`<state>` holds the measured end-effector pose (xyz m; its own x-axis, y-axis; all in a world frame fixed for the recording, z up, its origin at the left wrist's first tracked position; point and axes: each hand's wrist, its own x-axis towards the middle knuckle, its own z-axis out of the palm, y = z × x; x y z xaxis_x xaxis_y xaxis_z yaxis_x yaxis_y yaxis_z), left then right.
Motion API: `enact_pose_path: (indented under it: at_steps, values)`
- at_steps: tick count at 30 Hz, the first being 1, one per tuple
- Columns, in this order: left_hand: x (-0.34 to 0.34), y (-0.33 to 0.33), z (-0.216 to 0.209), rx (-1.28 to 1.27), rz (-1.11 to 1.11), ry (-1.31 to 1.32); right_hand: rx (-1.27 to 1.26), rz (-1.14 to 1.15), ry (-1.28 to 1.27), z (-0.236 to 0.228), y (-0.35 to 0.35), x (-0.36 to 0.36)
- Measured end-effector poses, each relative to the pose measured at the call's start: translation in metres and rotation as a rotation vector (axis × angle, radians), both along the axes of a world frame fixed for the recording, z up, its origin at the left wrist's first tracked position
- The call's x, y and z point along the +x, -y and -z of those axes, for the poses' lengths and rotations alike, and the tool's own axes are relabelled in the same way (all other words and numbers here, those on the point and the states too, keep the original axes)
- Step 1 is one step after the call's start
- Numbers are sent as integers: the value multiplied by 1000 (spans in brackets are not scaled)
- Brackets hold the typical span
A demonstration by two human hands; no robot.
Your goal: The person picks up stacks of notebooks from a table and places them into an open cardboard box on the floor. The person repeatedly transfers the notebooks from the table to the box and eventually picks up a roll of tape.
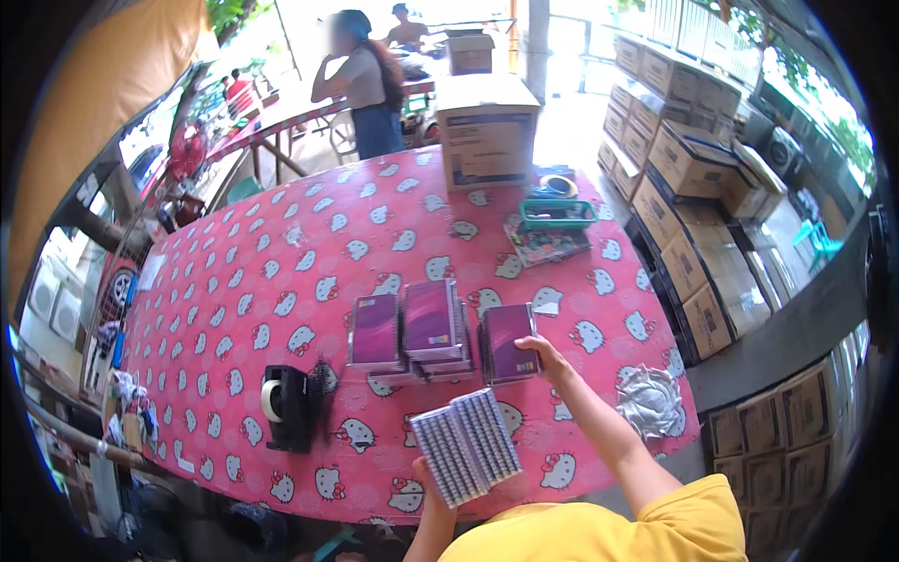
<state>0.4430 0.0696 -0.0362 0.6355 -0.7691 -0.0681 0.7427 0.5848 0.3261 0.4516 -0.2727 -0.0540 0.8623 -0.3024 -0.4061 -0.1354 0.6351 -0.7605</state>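
Note:
My left hand (429, 475) is closed around a block of spiral notebooks (466, 448), held near the table's front edge with the coiled bindings facing up. Its fingers are mostly hidden under the block. My right hand (546, 356) grips the right edge of a purple spiral notebook (506, 335), thumb on the cover; whether it holds one or more cannot be made out. Left of it on the table lie a middle stack of purple notebooks (430, 314) and a left stack of purple notebooks (375, 328).
A black tape dispenser (288, 409) stands at left on the pink patterned tablecloth (234, 323). A grey-white crumpled cloth (649, 401) lies at right. Farther back are a green basket (559, 214) and a large carton (487, 136). Stacked cartons (688, 253) line the right side; a person (370, 89) stands beyond the table.

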Motion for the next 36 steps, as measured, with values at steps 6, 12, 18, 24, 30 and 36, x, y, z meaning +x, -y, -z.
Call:
enact_pose_path:
  at_steps: [6,12,18,24,30,36]
  values:
    - [-42,67,-27,-95,214,27,508,182,768,23,17,-220]
    - [-180,186,-45,-235,584,3,299,641,958,-11,-12,-501]
    - [-412,313,-70,-314,1096,-113,15,1160,991,-19,-79,-772]
    - [-617,409,-77,-263,1578,-213,-241,1551,1063,-13,-113,-923]
    - [-822,512,-83,-231,1944,-303,-600,1852,1041,6,-105,-1063]
    - [-990,606,-103,-272,1927,-214,-879,2262,692,-89,-71,-1250]
